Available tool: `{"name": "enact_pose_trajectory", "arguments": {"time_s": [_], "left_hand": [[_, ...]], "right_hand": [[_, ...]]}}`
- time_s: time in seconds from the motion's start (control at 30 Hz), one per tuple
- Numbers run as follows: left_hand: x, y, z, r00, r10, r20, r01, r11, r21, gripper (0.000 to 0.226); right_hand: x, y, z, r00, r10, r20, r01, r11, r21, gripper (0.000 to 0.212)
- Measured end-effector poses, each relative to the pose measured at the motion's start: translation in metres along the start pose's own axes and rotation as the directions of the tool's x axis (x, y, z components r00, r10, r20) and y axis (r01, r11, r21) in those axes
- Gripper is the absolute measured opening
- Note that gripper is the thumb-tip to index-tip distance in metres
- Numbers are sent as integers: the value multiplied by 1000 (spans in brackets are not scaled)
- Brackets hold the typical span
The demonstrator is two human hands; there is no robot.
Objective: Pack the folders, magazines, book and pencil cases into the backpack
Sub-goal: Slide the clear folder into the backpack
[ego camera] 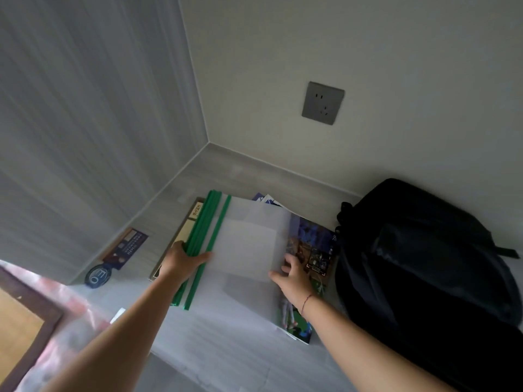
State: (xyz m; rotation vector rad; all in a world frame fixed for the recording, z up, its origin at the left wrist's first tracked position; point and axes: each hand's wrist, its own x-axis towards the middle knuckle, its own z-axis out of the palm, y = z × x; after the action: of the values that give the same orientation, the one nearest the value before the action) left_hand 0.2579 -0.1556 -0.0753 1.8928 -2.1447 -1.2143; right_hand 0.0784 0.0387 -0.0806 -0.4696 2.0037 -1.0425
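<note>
A stack of translucent folders point(246, 244) with green spine bars lies on the pale desk point(226, 343). My left hand point(181, 260) grips the green spines, thumb on top. At the folders' right edge my right hand point(294, 274) rests with curled fingers on the sheets. Under the folders a colourful magazine point(314, 250) shows on the right, and a blue-white one point(267, 200) pokes out behind. A beige book point(185, 230) lies beneath on the left. The black backpack point(418, 267) lies to the right, its opening not visible.
A dark card point(126, 247) and a round blue badge point(97, 275) sit by the left wall. A wall socket point(322, 103) is above the desk. The desk sits in a corner, and its front edge is near my arms. A wooden-framed floor area point(25, 329) lies lower left.
</note>
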Motion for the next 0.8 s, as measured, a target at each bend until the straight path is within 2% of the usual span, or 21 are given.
{"name": "enact_pose_trajectory", "arguments": {"time_s": [0.13,0.37,0.57,0.67,0.8], "left_hand": [[10,2,-5,994,-50,100,50,999,3,57],[9,11,-9,994,29,110,-26,999,-24,47],[-11,22,-9,992,123,-11,-122,992,25,29],[-23,28,-12,982,179,-63,-182,983,-30,25],[-42,42,-22,964,262,-37,-264,958,-110,28]], "right_hand": [[6,0,7,999,31,18,-32,998,54,65],[8,2,3,994,16,105,-20,999,34,65],[3,0,4,993,-1,115,-3,1000,30,63],[0,-1,-1,994,8,106,-16,997,82,63],[-3,-11,-10,998,-27,63,17,989,149,66]]}}
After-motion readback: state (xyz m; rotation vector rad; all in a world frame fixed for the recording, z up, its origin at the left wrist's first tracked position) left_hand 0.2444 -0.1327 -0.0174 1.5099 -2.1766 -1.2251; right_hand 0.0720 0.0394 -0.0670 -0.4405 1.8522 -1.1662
